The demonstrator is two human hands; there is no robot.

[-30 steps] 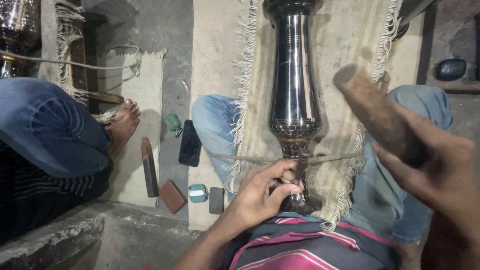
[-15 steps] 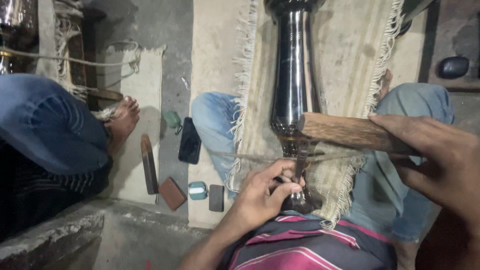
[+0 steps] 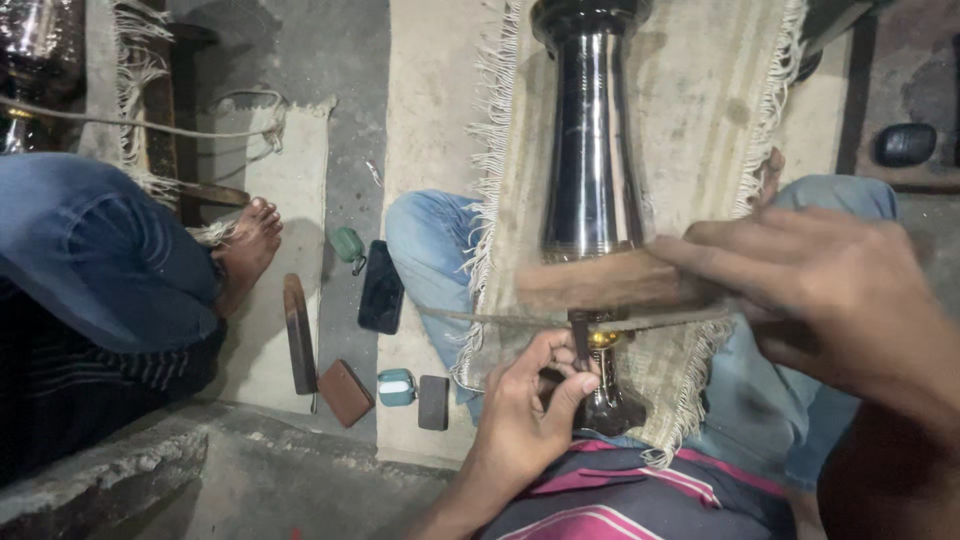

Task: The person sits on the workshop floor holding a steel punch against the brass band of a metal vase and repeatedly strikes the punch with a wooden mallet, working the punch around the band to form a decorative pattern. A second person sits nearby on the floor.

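A tall, dark, shiny metal vase [image 3: 592, 170] lies lengthwise over the person's lap, resting on a fringed beige cloth [image 3: 700, 130] spread across the blue-jeaned knees. The left hand [image 3: 530, 410] closes its grip around a thin dark chisel-like tool [image 3: 580, 335], fingers curled tight, holding its tip against the narrow brass-coloured neck [image 3: 600, 340] of the vase near the base. The right hand [image 3: 830, 290] has its grip shut round a wooden mallet [image 3: 610, 282], which lies crosswise just above the tool's upper end; motion blur hides whether the two touch. A thin cord [image 3: 480, 317] runs taut across the lap just below the mallet.

On the floor to the left lie a black phone [image 3: 381, 287], a small green case [image 3: 348, 244], a teal earbud case [image 3: 396, 386], a small dark block [image 3: 433, 402], a brown block [image 3: 346, 392] and a long dark bar [image 3: 298, 335]. Farther left sits another person, in blue trousers, with a bare foot [image 3: 245, 250] on a pale mat [image 3: 280, 190].
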